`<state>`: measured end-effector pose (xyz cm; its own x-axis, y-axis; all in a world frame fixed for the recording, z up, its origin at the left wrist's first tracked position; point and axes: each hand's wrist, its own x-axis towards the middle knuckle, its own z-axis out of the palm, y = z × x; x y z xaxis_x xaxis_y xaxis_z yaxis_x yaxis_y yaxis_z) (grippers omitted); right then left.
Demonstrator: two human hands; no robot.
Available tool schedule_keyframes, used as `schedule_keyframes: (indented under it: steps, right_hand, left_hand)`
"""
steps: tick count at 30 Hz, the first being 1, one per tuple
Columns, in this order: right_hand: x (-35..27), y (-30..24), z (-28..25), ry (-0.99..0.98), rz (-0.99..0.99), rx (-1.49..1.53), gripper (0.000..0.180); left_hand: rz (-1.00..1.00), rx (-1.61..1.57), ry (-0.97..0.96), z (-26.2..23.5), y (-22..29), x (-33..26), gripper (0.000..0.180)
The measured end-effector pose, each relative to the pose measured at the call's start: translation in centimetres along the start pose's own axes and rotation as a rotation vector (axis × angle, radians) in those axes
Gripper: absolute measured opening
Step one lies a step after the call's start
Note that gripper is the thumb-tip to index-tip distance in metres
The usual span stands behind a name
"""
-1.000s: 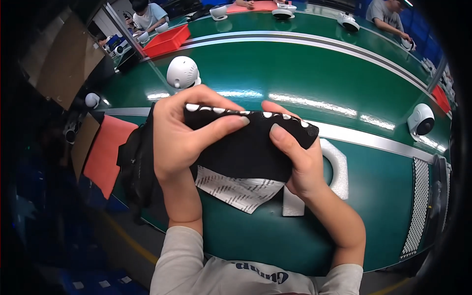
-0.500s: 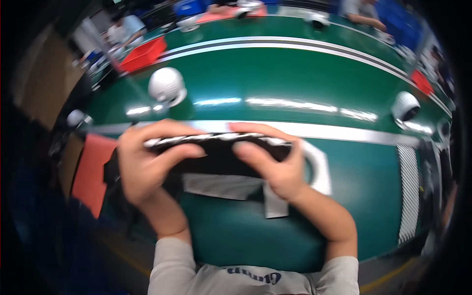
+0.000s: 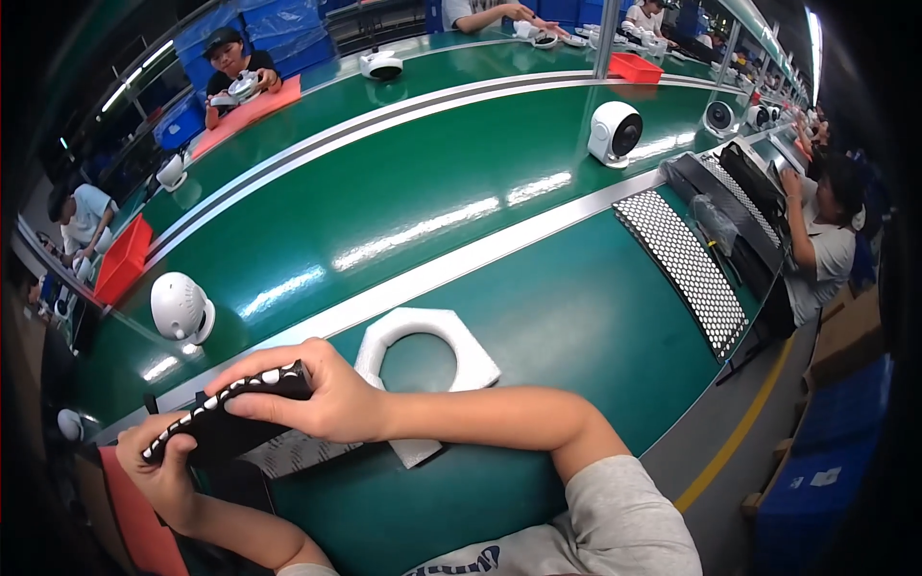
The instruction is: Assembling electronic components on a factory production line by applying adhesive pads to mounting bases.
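In both hands I hold a black sheet with white round dots [image 3: 219,429], seen nearly edge-on, slightly bowed and tilted up to the right. My left hand [image 3: 158,470] pinches its lower left end between thumb and fingers. At the upper right end, my right hand [image 3: 322,394] grips it the same way, thumb on the near face. Below the sheet lies a pale printed strip [image 3: 305,453] beside something dark, partly hidden by my right wrist. Just beyond the right forearm is a white foam ring [image 3: 473,357] with an angular outer edge, lying on the green table [image 3: 538,317].
A similar dotted sheet [image 3: 687,274] lies at the table's right. White rounded devices [image 3: 179,309] stand on the green conveyor [image 3: 423,182] past a pale rail. An orange-red mat [image 3: 144,523] is at lower left. A co-worker [image 3: 831,230] sits at the right; others work across.
My view has swung to the right, so my hands and the sheet now appear lower left. The sheet, near level before, now slants. Both hands still grip it.
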<state>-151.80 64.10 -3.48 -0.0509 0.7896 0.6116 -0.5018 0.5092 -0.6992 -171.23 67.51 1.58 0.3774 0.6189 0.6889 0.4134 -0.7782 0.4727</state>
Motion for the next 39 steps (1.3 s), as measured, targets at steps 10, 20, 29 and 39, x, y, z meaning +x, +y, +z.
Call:
schedule_keyframes:
  steps: [10, 20, 29, 39]
  right_hand:
    - [-0.1, 0.6, 0.2, 0.013, -0.134, -0.273, 0.017]
    - [-0.5, 0.9, 0.1, 0.059, -0.304, -0.454, 0.021]
    - [-0.4, 1.1, 0.3, 0.194, -0.501, -0.683, 0.037]
    - [-1.1, 3.5, 1.0, 0.325, 0.007, -0.186, 0.032]
  left_hand:
    - [0.034, -0.021, -0.132, -0.9, 0.7, -0.9, 0.056]
    - [-0.219, -0.049, -0.269, -1.0, 3.1, -1.2, 0.091]
    - [-0.231, -0.263, -0.253, 0.5, 2.3, -1.0, 0.090]
    - [-0.223, -0.029, -0.260, 1.3, 1.8, 0.5, 0.023]
